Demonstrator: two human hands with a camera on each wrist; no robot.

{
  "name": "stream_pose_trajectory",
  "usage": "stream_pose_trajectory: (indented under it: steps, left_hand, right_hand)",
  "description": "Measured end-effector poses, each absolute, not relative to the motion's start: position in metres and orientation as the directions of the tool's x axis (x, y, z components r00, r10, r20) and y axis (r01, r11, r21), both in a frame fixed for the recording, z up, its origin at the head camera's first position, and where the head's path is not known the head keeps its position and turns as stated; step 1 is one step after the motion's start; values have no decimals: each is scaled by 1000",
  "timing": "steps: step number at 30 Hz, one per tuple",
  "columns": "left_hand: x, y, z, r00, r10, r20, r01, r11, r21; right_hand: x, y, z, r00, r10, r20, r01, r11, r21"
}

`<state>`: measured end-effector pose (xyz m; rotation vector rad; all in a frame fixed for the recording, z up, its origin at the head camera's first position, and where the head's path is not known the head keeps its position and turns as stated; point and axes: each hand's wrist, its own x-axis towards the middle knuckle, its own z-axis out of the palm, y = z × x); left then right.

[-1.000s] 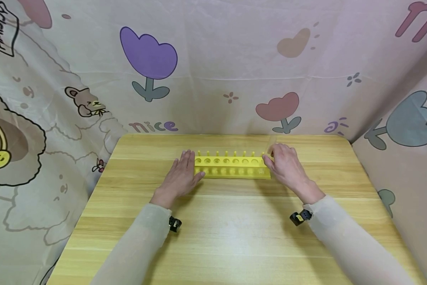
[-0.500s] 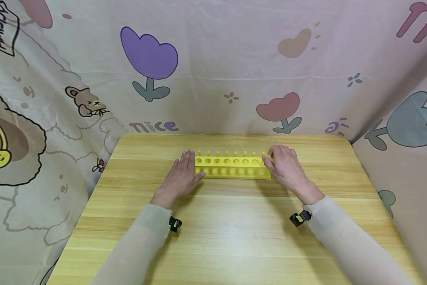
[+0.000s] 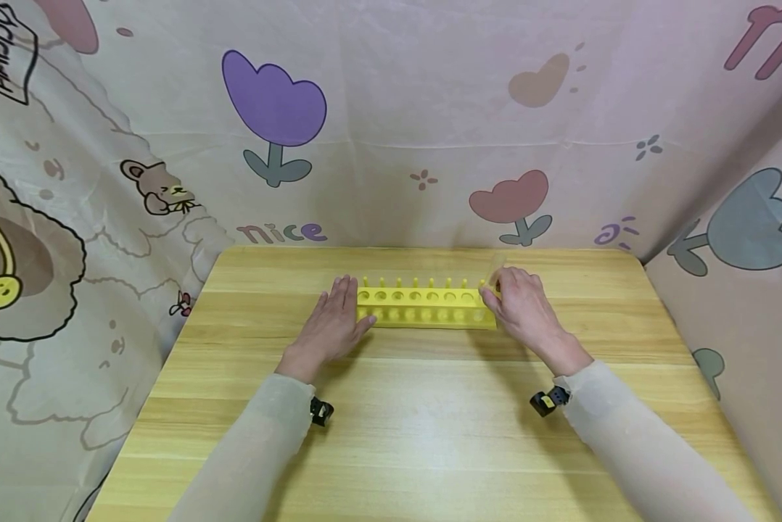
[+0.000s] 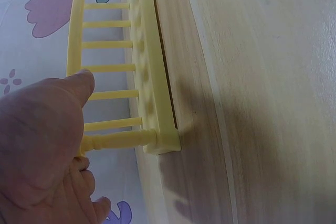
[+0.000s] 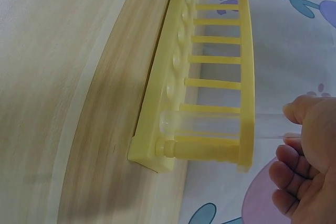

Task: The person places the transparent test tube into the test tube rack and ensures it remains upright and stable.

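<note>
A yellow test tube rack (image 3: 424, 296) stands upright near the back of the wooden table, with round holes along its top and a row of pegs behind. My left hand (image 3: 326, 319) rests against its left end, fingers straight; the thumb touches the top rail (image 4: 75, 51) in the left wrist view. At the other end, my right hand (image 3: 528, 308) pinches the upper part of a clear test tube (image 5: 205, 123) between thumb and fingers. The tube passes through the end hole, its rounded bottom at the lower tray (image 5: 152, 103).
Bare wooden tabletop (image 3: 430, 420) lies in front of the rack. A printed cloth (image 3: 391, 109) hangs close behind the table and along both sides. Small black cameras, such as the one on the right wrist (image 3: 548, 400), stick out below the sleeves.
</note>
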<state>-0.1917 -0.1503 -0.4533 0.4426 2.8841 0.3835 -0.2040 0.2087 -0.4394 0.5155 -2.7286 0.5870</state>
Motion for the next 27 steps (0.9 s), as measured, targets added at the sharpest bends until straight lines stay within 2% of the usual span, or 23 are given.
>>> stream_pose_trajectory:
  steps: [13, 27]
  left_hand:
    - [-192, -150, -454, -936, 316, -156, 265, 923, 280]
    - [-193, -152, -453, -945, 289, -151, 238, 928, 288]
  right_hand:
    - [-205, 208, -439, -904, -262, 338, -376, 863, -336]
    - [-192, 226, -440, -948, -212, 237, -294, 868, -400]
